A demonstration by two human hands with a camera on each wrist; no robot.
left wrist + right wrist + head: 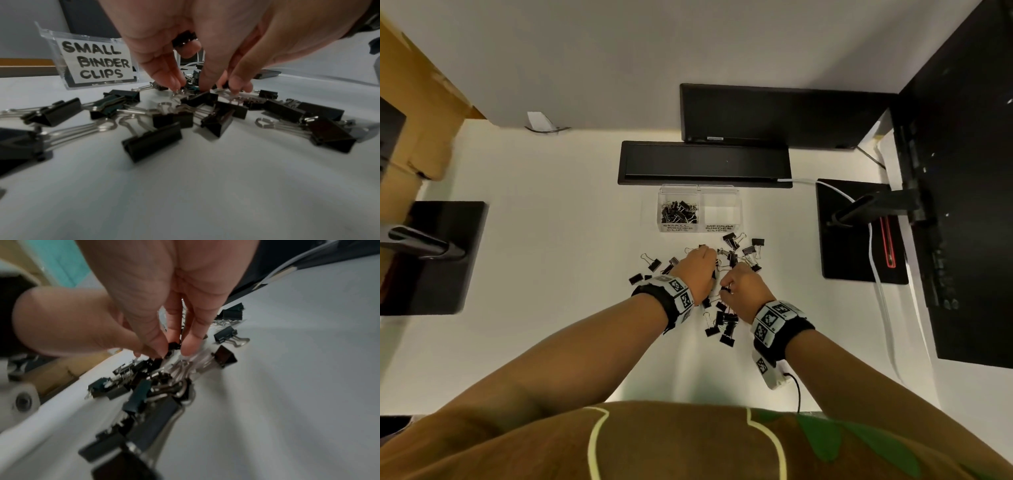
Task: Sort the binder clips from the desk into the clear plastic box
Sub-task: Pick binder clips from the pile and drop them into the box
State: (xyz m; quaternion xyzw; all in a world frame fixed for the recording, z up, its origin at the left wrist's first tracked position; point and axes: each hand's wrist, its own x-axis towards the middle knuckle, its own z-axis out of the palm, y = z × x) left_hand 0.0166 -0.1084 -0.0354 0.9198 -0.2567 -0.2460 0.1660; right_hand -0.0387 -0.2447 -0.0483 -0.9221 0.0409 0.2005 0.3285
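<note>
We are reaching both hands into a scatter of black binder clips [726, 291] lying near the middle of the white tabletop [551, 240], toward its far edge. Our left hand [697, 270] is holding a clip tucked against its palm while its fingertips [172, 81] are pressing down onto the wire handles of clips in the pile. Our right hand [744, 286] is pinching one small clip [173, 345] between thumb and fingers, just above the heap. The clear plastic box [700, 209] is sitting just beyond the pile, close to the far edge, in front of a long black bar [705, 162]. Its left compartment, labelled small binder clips, is holding many clips; its right compartment, labelled medium binder clips, is showing only its white floor. Black monitor bases [859, 233] are standing toward the left and right edges.
</note>
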